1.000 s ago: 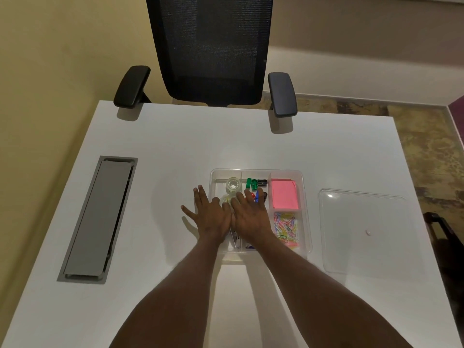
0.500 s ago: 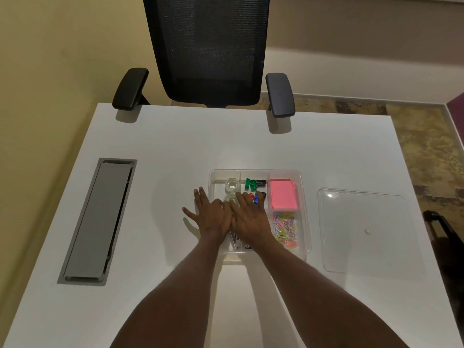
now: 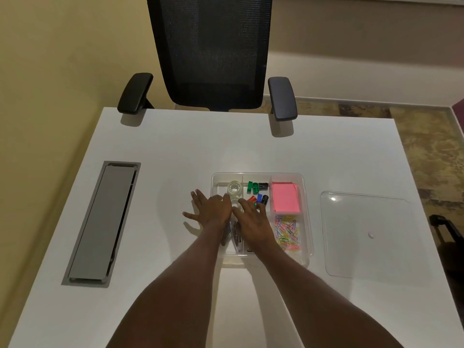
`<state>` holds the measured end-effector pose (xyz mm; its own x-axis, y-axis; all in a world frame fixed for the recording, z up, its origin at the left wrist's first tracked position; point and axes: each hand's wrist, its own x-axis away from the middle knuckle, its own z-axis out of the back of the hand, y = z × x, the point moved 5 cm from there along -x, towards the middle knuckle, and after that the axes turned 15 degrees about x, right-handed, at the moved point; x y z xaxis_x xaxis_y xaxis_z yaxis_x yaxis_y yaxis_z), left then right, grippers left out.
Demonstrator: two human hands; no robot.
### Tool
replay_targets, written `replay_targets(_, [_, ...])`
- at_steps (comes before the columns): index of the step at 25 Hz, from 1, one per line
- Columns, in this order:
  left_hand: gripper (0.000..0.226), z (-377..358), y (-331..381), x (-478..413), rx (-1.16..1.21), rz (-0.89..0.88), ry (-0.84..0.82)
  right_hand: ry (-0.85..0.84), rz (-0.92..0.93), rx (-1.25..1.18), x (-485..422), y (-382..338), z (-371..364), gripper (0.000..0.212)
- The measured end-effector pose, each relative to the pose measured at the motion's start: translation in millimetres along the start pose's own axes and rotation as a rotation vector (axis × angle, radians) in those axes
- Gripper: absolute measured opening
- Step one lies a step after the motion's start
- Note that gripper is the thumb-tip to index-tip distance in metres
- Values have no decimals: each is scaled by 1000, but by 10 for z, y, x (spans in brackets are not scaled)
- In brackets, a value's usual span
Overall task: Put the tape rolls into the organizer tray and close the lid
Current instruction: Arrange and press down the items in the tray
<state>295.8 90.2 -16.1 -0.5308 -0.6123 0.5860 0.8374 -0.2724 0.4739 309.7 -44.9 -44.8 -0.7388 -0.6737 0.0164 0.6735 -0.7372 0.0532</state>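
1. A clear organizer tray (image 3: pixel 305 197) is seen on a white table (image 3: pixel 175 151), with its compartments uncovered.
2. A clear tape roll (image 3: pixel 234 189) is seen lying in the far left compartment of the tray, just beyond the fingertips of both hands.
3. A second clear roll appears to be glimpsed between the two hands, but it is mostly hidden and cannot be confirmed.
4. The left hand (image 3: pixel 209 211) is laid flat with fingers spread wide, partly over the tray's left edge and partly over the table; nothing is held in it.
5. The right hand (image 3: pixel 252 219) is spread flat over the middle of the tray, palm down; nothing is seen to be gripped.
6. Coloured clips (image 3: pixel 257 193) are seen in the middle far compartment, pink sticky notes (image 3: pixel 286 200) in the right far one, and coloured paper clips (image 3: pixel 287 233) nearer the person.
7. A grey stapler-like item (image 3: pixel 236 237) is partly covered by the wrists.
8. The clear lid (image 3: pixel 364 234) is laid flat on the table to the right of the tray, apart from it.
9. A black office chair (image 3: pixel 213 51) is placed at the far side of the table.
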Motion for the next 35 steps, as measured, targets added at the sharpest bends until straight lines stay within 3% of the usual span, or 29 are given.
replay_targets(3, [46,-20,95,-97,-90,-97,-39,-14,-9,-57,44,-15,38,55])
replay_targets(8, [50,-96,71,-180,-160,-101,-79,-82,-25,-78,67,-35,10,63])
replay_targets(11, [50,-72,55,-167,-199,-146,-83,-71,-30,-61,77,-42,10,60])
replay_targets(16, [45,39,69,-34,-43,-228,12,77,-73,24,136,-34,188,52])
replay_targets(25, [46,245,-183,487,-130,-506,69,43,-184,54,345,-129,440,47])
replay_targets(32, [50,267,-615,992,-173,-560,95,220,-205,105,908,-176,647,28])
replay_targets(35, [54,145,-744,1195,-179,-545,68,185,-236,86,1171,-125,581,34])
